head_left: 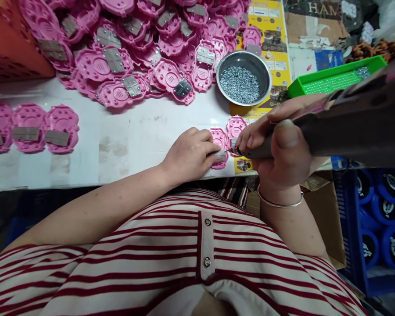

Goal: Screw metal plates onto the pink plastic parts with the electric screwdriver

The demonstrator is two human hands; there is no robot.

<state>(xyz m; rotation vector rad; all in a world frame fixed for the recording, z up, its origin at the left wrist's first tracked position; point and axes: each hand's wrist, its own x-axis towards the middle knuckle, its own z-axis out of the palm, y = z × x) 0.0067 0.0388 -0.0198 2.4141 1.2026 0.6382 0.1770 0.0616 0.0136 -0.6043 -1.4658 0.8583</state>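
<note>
My left hand point(192, 154) has its fingers bent around the near edge of a pink plastic part point(218, 137), holding it against the table. A grey metal plate on that part shows beside my fingertips. My right hand point(285, 147) is wrapped round a long dark power screwdriver point(352, 123), which tilts from the upper right. Its tip points at the plate's right side; whether it touches a screw is too small to tell. Beside it, a second pink part point(236, 124) is partly hidden behind my right hand.
A steel bowl point(268, 83) of small screws stands beyond my hands, near a pile of pink parts point(102, 66). Several pink parts point(62, 123) line up at left. An orange basket point(16, 44), a green tray point(335, 77) and a blue crate point(349, 237) stand around.
</note>
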